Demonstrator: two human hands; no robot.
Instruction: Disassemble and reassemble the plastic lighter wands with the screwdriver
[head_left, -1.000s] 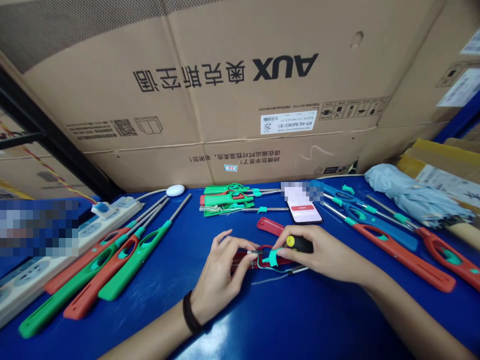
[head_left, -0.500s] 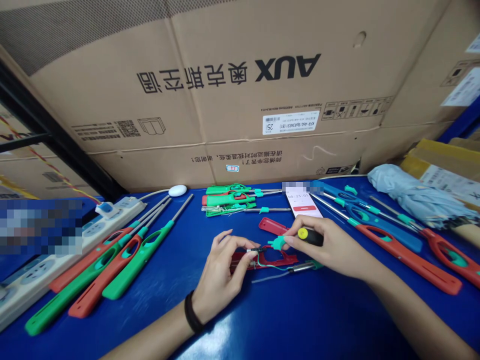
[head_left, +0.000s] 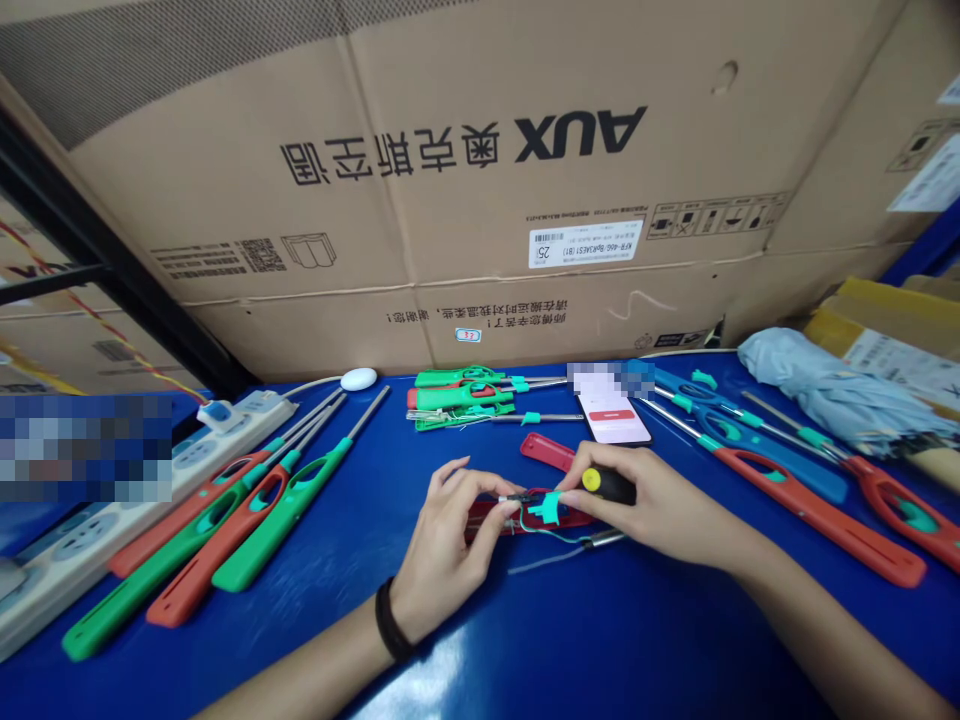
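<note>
My left hand, with a dark band at the wrist, pinches a small black igniter piece between thumb and forefinger. Below it lies an opened red lighter shell, partly hidden by both hands. Between the thumb and finger of my right hand is a teal trigger, held over the shell close to the igniter. The same hand also keeps a screwdriver with a black, yellow-ended handle; its shaft is hidden. A thin green wire and a metal tube lie beside the shell. Behind is a loose red half-shell.
Several red and green lighters lie left beside a power strip. Green lighter parts and a phone are behind my hands. More lighters and a folded umbrella lie right. A large carton stands behind.
My right hand has moved slightly left and down, bringing the teal trigger lower over the red shell. The left hand keeps its pinch on the igniter piece.
</note>
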